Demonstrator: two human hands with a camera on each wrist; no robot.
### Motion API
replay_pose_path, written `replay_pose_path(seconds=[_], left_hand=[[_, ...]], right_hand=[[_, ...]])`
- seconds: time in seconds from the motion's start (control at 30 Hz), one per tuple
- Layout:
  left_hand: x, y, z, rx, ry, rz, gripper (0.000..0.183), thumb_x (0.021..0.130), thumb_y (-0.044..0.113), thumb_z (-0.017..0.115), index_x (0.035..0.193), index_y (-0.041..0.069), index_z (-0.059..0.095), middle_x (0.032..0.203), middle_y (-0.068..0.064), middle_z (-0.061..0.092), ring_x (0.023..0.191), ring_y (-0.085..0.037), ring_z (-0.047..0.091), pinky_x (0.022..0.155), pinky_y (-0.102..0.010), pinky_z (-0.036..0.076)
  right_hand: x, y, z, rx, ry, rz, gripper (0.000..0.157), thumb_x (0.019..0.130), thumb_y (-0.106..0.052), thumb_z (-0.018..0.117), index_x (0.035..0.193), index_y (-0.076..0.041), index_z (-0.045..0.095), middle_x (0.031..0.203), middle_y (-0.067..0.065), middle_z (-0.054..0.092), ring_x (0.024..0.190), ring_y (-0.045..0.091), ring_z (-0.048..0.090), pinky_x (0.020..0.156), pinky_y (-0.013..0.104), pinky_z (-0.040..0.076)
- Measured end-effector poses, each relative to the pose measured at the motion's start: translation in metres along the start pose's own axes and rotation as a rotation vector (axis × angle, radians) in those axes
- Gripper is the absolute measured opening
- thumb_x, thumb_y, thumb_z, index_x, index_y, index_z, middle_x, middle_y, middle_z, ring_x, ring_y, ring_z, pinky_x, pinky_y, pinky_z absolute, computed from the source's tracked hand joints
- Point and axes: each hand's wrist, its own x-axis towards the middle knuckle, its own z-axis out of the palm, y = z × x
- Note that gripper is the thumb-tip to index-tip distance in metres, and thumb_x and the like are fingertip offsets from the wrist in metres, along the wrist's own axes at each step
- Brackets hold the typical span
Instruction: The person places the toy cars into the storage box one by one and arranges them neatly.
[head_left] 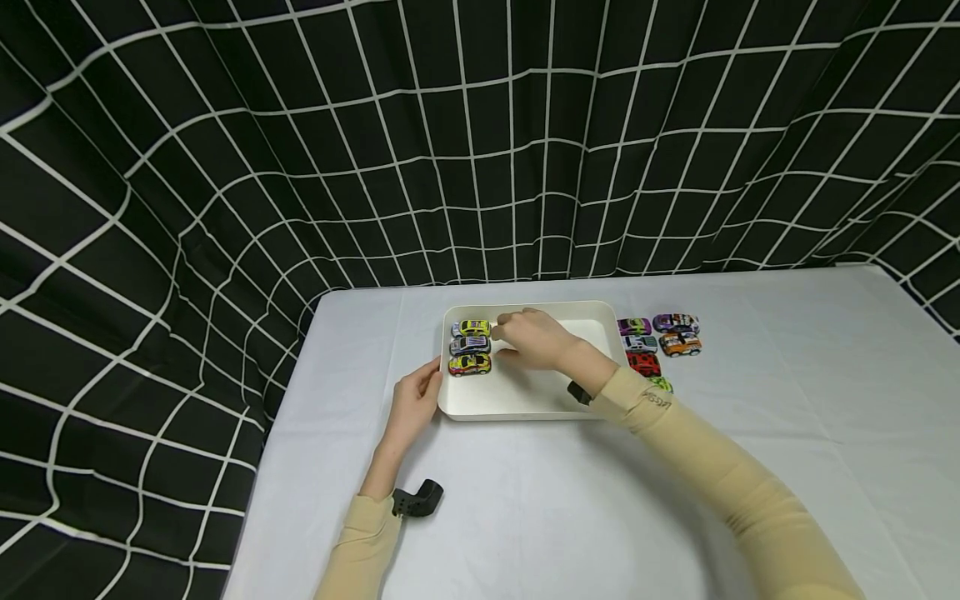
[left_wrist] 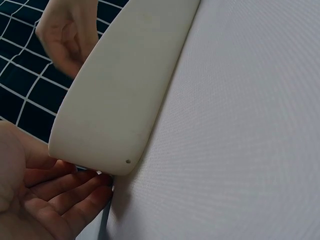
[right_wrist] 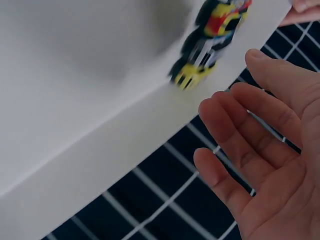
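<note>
A white tray [head_left: 517, 404] lies on the table with three toy cars in a column along its left end. The far one is a yellow toy car [head_left: 472, 328], the middle a grey-blue toy car [head_left: 470, 345], the near a yellow and red toy car [head_left: 469, 365]. My left hand [head_left: 415, 404] holds the tray's left side near the front corner, thumb at the rim and fingers against the outer wall. Over the tray, just right of the cars, hovers my right hand [head_left: 536, 340]; the right wrist view shows its fingers loosely bent with nothing between them.
Several more toy cars stand right of the tray, among them a red toy car [head_left: 643, 363], an orange toy car [head_left: 680, 344] and a purple and white toy car [head_left: 676, 322]. A white cloth covers the table [head_left: 510, 508]. Behind it hangs a black curtain [head_left: 495, 167] with white grid lines.
</note>
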Motion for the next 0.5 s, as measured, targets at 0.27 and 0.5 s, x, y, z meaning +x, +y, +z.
replay_pose_path(seconds=[0.27,0.5], left_hand=[[0.001,-0.002,0.001,0.003,0.001,-0.032,0.034,0.096,0.005,0.047,0.127,-0.007,0.051,0.120,-0.023,0.057,0.107,-0.027,0.059,0.082,-0.030,0.052],[0.001,-0.002,0.000,0.004,0.000,-0.039,0.034,0.096,0.006,0.047,0.127,-0.006,0.051,0.121,-0.022,0.057,0.107,-0.026,0.059,0.082,-0.029,0.052]], right_hand=[[-0.040,0.026,-0.013,-0.011,0.058,0.045,0.014,0.079,-0.014,0.073,0.087,-0.004,0.068,0.081,0.005,0.062,0.071,0.021,0.061,0.069,0.041,0.051],[-0.078,0.049,-0.019,-0.021,0.076,0.109,0.017,0.079,-0.012,0.074,0.092,-0.001,0.068,0.087,0.008,0.063,0.072,0.020,0.060,0.073,0.043,0.050]])
